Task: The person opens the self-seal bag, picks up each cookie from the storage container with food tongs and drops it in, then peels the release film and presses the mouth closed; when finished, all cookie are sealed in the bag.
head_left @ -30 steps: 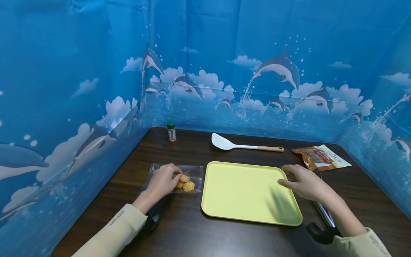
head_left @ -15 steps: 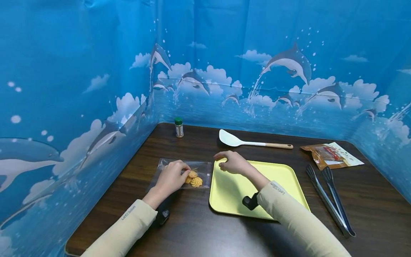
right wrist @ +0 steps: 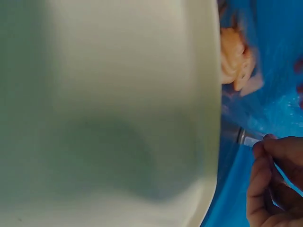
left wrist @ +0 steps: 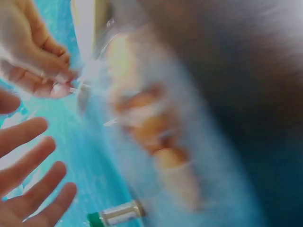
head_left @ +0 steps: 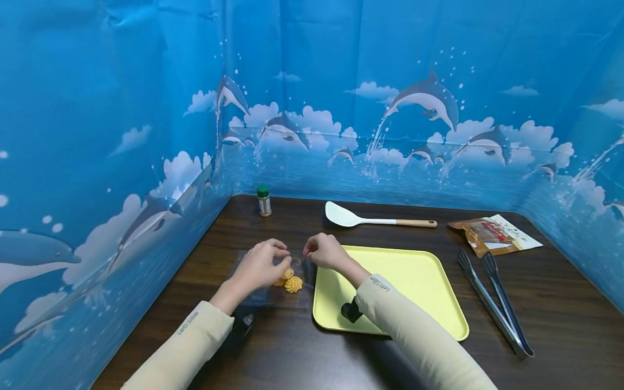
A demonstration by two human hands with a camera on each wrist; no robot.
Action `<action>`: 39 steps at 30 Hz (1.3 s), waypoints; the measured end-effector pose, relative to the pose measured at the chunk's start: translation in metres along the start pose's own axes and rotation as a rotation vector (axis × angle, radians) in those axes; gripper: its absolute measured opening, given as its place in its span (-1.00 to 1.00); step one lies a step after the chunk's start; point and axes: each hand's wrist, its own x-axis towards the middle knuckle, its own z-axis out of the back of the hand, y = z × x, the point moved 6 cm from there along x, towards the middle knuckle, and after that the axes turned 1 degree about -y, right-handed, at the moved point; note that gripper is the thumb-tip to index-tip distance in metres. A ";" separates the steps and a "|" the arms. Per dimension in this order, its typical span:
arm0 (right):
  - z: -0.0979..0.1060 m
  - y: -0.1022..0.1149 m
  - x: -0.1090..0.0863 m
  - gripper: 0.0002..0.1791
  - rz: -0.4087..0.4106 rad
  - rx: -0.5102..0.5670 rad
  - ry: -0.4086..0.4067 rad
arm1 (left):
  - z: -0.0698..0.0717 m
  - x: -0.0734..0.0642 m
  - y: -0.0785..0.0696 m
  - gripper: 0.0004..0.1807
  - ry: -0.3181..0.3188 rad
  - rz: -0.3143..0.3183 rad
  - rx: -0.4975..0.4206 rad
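Note:
On the table lies a clear plastic bag [head_left: 287, 299] with several cookies [head_left: 293, 284] inside; one is swirl-shaped. My right hand [head_left: 327, 252] pinches the bag's upper right edge between thumb and forefinger, beside the tray. The right wrist view shows this right hand [right wrist: 277, 182] close up, fingertips together on the thin film. Over the bag's left part hovers my left hand [head_left: 260, 264]. In the left wrist view the left hand [left wrist: 33, 175] has its fingers spread, apart from the bag, whose cookies [left wrist: 151, 123] look blurred.
A yellow tray [head_left: 404, 281] lies right of the bag, under my right forearm. Tongs [head_left: 494, 306] lie farther right, near a brown-and-white food packet [head_left: 496, 234]. Behind are a white spatula [head_left: 343, 215] and a green-capped spice jar [head_left: 264, 201]. A blue dolphin curtain surrounds the table.
My right hand has swung left from the tray's right side across to the bag and taken its edge. The left hand has let go and lifted a little off the bag.

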 end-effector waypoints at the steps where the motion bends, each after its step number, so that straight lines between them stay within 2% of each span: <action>1: 0.002 0.001 0.000 -0.89 0.005 0.014 -0.008 | 0.002 0.007 -0.002 -0.71 -0.006 -0.002 -0.012; 3: 0.003 0.001 -0.002 -0.89 0.002 0.043 -0.017 | 0.001 0.023 -0.004 -0.70 0.014 -0.006 -0.035; 5: 0.004 0.001 -0.003 -0.93 -0.004 0.065 -0.036 | -0.008 0.036 -0.003 -0.71 0.084 0.010 -0.078; 7: 0.003 0.000 -0.005 -0.96 -0.008 0.077 -0.061 | -0.020 0.044 0.001 -0.75 0.163 0.044 -0.131; 9: 0.002 0.000 -0.008 -0.90 -0.009 0.083 -0.093 | -0.029 0.048 0.006 -0.83 0.209 0.089 -0.179; 11: 0.000 0.001 -0.010 -0.85 -0.001 0.079 -0.124 | -0.032 0.048 0.010 -0.90 0.209 0.112 -0.209; 15: 0.000 0.006 -0.016 -0.83 0.052 0.020 -0.196 | -0.032 0.047 0.014 -0.89 0.203 0.125 -0.220; 19: 0.004 0.013 -0.020 -0.90 0.068 -0.115 -0.241 | -0.032 0.048 0.014 -0.88 0.211 0.111 -0.231; 22: 0.005 0.017 -0.020 -0.91 0.057 -0.168 -0.245 | -0.031 0.048 0.011 -0.88 0.220 0.088 -0.241; 24: 0.005 0.019 -0.019 -0.89 0.051 -0.179 -0.246 | -0.028 0.047 0.010 -0.86 0.222 0.081 -0.242; 30: 0.002 0.023 -0.014 -0.87 0.042 -0.194 -0.251 | -0.021 0.042 0.012 -0.86 0.193 0.110 -0.231; 36: 0.003 0.024 -0.016 -0.90 0.090 -0.191 -0.268 | -0.020 0.040 0.010 -0.82 0.151 0.107 -0.208; 39: 0.004 0.023 -0.020 -0.92 0.118 -0.181 -0.275 | -0.021 0.041 0.006 -0.78 0.138 0.093 -0.157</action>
